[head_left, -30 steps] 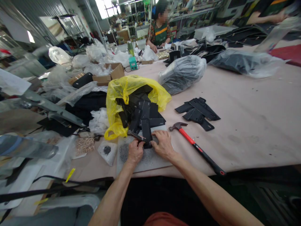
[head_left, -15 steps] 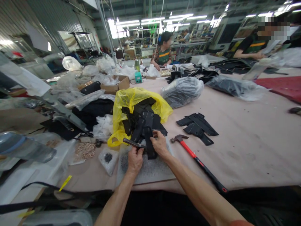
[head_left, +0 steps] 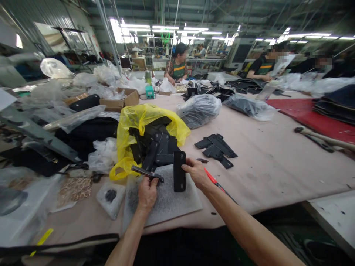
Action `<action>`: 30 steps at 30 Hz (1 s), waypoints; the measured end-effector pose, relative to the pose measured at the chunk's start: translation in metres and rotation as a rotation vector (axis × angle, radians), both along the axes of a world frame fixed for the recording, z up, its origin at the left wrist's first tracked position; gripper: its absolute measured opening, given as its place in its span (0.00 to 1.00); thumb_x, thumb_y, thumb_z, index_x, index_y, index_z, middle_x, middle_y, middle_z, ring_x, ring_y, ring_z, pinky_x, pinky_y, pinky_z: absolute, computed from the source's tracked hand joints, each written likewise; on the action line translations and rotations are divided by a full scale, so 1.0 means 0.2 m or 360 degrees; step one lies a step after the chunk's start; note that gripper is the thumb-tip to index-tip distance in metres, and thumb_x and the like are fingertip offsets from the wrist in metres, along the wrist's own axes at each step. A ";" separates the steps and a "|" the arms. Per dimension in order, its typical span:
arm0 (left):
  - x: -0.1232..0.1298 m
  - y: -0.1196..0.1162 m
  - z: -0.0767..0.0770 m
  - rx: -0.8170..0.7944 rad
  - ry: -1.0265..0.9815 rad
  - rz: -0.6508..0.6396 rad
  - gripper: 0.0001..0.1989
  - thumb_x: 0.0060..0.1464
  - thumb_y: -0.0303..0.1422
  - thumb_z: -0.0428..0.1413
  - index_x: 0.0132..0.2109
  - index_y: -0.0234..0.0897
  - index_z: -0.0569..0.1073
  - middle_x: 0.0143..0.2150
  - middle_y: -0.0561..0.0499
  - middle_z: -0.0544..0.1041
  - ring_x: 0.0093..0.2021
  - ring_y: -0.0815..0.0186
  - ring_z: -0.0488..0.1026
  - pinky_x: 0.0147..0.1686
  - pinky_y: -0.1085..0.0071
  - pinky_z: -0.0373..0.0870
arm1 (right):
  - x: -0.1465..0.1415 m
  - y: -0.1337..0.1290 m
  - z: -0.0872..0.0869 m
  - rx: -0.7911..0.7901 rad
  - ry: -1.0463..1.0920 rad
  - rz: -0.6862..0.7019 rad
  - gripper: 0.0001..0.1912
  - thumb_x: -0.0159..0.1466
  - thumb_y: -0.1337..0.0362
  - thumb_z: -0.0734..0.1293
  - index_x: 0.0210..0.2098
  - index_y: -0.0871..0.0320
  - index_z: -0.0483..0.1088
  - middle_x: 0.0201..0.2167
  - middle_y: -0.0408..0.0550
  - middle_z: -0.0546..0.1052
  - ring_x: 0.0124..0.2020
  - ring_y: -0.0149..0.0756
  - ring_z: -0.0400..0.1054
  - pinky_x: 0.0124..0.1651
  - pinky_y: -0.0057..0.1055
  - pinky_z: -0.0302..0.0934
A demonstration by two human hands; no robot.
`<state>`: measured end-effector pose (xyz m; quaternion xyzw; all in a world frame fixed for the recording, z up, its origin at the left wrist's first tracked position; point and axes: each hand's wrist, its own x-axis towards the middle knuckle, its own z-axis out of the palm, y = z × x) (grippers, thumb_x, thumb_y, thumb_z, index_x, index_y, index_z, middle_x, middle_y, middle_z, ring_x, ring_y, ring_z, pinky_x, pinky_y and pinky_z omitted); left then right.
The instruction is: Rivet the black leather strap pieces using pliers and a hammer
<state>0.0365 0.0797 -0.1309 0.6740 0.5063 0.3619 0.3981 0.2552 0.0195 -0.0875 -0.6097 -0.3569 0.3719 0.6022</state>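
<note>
My left hand (head_left: 147, 192) is closed on a thin dark metal tool (head_left: 146, 173), held level over the speckled grey slab (head_left: 166, 207). In my right hand (head_left: 195, 170) a black strip with rounded corners (head_left: 179, 171) is pinched by its right edge and stands upright above the slab. Behind both hands lies an open yellow plastic bag (head_left: 124, 125) with several black strips (head_left: 163, 144) spilling from its mouth. A small pile of black pieces (head_left: 216, 147) rests on the table to the right. My right forearm partly hides a red and black hammer (head_left: 212, 176).
A bag of small brass parts (head_left: 74, 188) and a white block with a dark patch (head_left: 111, 196) lie at left. Grey plastic-wrapped bundles (head_left: 199, 109) sit behind. Two people (head_left: 177, 66) work across the table (head_left: 257, 155); others are farther off.
The black strip has come away from the other strips and moved right, apart from the tool in my left hand. The view has swung to the right, and my right arm now covers most of the hammer.
</note>
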 end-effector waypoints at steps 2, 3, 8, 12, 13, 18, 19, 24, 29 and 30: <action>0.00 0.00 0.00 -0.0014 -0.0010 -0.0003 0.15 0.55 0.42 0.53 0.40 0.36 0.77 0.34 0.46 0.81 0.36 0.56 0.78 0.37 0.63 0.72 | 0.01 0.00 0.06 0.0066 0.0045 0.0002 0.11 0.50 0.59 0.70 0.32 0.57 0.76 0.31 0.44 0.78 0.35 0.37 0.69 0.43 0.35 0.63; 0.00 0.00 0.00 -0.0015 -0.0012 0.0004 0.15 0.55 0.42 0.53 0.40 0.35 0.76 0.34 0.45 0.81 0.36 0.56 0.78 0.37 0.63 0.72 | 0.01 0.00 0.09 0.0095 0.0068 0.0009 0.11 0.50 0.59 0.71 0.32 0.57 0.76 0.32 0.44 0.78 0.35 0.37 0.69 0.44 0.35 0.63; 0.01 0.01 0.00 0.0027 0.0053 0.0037 0.16 0.55 0.43 0.53 0.41 0.36 0.76 0.35 0.45 0.81 0.38 0.55 0.78 0.39 0.63 0.71 | 0.04 0.03 0.15 0.0081 0.0039 0.0133 0.13 0.51 0.60 0.70 0.36 0.56 0.77 0.30 0.42 0.78 0.32 0.35 0.69 0.39 0.33 0.62; 0.00 0.01 -0.01 0.0062 0.0161 0.0043 0.18 0.55 0.45 0.53 0.41 0.36 0.76 0.35 0.44 0.81 0.38 0.54 0.78 0.40 0.61 0.71 | 0.10 0.07 0.17 -0.0127 -0.0558 0.0285 0.07 0.53 0.65 0.67 0.31 0.56 0.76 0.25 0.42 0.75 0.28 0.35 0.66 0.36 0.33 0.59; 0.00 0.02 -0.01 0.0067 0.0180 0.0048 0.18 0.55 0.45 0.53 0.42 0.36 0.77 0.35 0.44 0.81 0.38 0.53 0.78 0.39 0.61 0.71 | 0.11 0.07 0.18 -0.0094 -0.0716 0.0314 0.07 0.54 0.67 0.66 0.30 0.55 0.76 0.25 0.42 0.75 0.29 0.35 0.67 0.38 0.34 0.60; 0.00 0.02 0.00 0.0091 0.0219 0.0086 0.17 0.54 0.45 0.52 0.41 0.36 0.77 0.35 0.44 0.81 0.38 0.53 0.77 0.38 0.61 0.72 | 0.13 0.02 0.28 0.0450 -0.0595 0.0346 0.08 0.55 0.66 0.64 0.33 0.53 0.74 0.35 0.46 0.77 0.42 0.40 0.68 0.50 0.40 0.60; 0.00 0.02 -0.01 0.0076 0.0221 0.0088 0.17 0.54 0.45 0.52 0.41 0.37 0.77 0.35 0.44 0.81 0.38 0.53 0.77 0.39 0.61 0.72 | 0.13 0.01 0.29 0.0512 -0.0341 0.0290 0.07 0.55 0.64 0.64 0.32 0.54 0.73 0.34 0.46 0.76 0.41 0.40 0.68 0.49 0.40 0.61; 0.01 0.03 0.00 0.0025 0.0259 0.0117 0.19 0.53 0.46 0.52 0.43 0.37 0.76 0.38 0.43 0.81 0.42 0.51 0.77 0.42 0.59 0.73 | 0.13 0.01 0.27 0.0750 0.0850 -0.0059 0.11 0.56 0.53 0.62 0.25 0.53 0.63 0.15 0.38 0.54 0.18 0.31 0.50 0.27 0.35 0.54; 0.01 0.03 0.03 0.0048 0.0411 0.0140 0.19 0.52 0.46 0.52 0.43 0.38 0.76 0.38 0.43 0.81 0.42 0.50 0.77 0.41 0.59 0.72 | 0.14 0.04 0.25 0.0964 0.1131 -0.0190 0.21 0.61 0.47 0.58 0.21 0.52 0.50 0.14 0.33 0.40 0.17 0.29 0.36 0.30 0.35 0.51; 0.02 0.03 0.04 0.0052 0.0424 0.0142 0.19 0.52 0.46 0.52 0.42 0.38 0.76 0.38 0.43 0.81 0.42 0.49 0.77 0.41 0.59 0.72 | 0.14 0.04 0.25 0.0982 0.1140 -0.0221 0.22 0.62 0.47 0.57 0.21 0.53 0.48 0.14 0.33 0.39 0.17 0.29 0.35 0.31 0.35 0.51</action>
